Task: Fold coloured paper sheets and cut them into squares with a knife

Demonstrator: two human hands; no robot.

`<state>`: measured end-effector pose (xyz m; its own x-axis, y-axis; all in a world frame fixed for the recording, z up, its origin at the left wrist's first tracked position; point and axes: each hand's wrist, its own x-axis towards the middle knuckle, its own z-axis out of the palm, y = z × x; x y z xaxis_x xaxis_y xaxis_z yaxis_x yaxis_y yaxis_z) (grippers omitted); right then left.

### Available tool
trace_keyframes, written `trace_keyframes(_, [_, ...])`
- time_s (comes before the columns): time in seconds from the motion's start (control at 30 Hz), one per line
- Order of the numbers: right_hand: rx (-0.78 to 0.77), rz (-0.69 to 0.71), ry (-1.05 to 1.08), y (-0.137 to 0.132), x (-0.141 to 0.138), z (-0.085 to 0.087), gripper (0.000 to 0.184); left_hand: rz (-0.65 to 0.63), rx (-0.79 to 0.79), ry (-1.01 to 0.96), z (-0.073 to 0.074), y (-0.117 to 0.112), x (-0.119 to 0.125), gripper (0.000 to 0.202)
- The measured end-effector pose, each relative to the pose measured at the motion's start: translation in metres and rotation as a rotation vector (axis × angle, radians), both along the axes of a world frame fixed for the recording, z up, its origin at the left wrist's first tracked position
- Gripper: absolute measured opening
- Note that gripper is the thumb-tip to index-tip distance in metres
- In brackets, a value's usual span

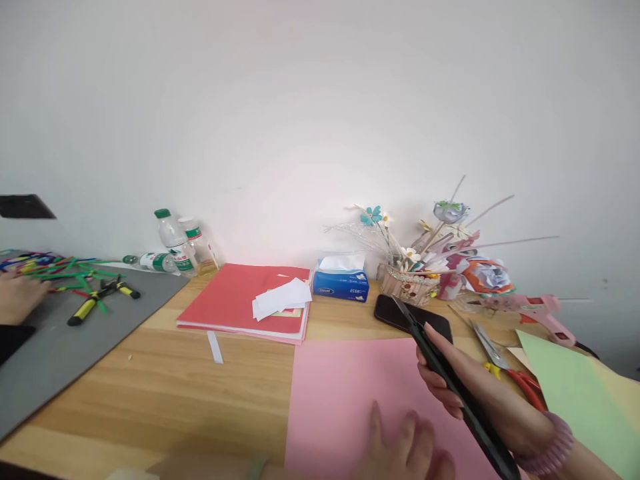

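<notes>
My right hand (460,383) is closed around a pair of black scissors (440,363), blades pointing up and left over the pink paper sheet (340,400). The scissors' tip reaches toward a black phone (395,312) lying behind the sheet. My left hand (405,450) rests flat on the pink paper at the bottom edge, fingers spread and holding nothing. A pink bracelet (553,450) circles my right wrist.
Stacked red paper (235,303) with white slips, a blue tissue box (341,283), a basket of paper flowers (425,273), red-handled scissors (515,373), a pink glue gun (540,313) and green paper (585,393) lie around. Another person's hand (17,297) rests on a grey mat with pliers (103,297) and bottles (175,250).
</notes>
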<state>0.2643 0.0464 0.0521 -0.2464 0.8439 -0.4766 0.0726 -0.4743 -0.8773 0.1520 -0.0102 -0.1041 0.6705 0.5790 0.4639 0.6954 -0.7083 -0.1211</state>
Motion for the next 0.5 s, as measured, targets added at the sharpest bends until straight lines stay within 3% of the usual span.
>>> trace_keyframes(0.1, [-0.056,-0.051,0.049,0.000,0.012,-0.008,0.044,0.035,0.060,-0.090,-0.002,-0.001,0.002,0.021])
trace_keyframes(0.27, [-0.006,-0.106,0.034,-0.008,0.033,-0.015,0.030,0.030,0.110,-0.079,-0.006,-0.002,-0.001,0.018])
trace_keyframes(0.4, [0.181,-0.144,-0.093,-0.015,0.051,-0.012,0.016,-0.043,0.167,-0.048,-0.004,0.000,-0.009,0.018])
trace_keyframes(0.5, [0.483,-0.125,-0.386,-0.015,0.072,-0.002,0.025,-0.071,0.248,-0.051,-0.005,0.000,-0.016,0.019])
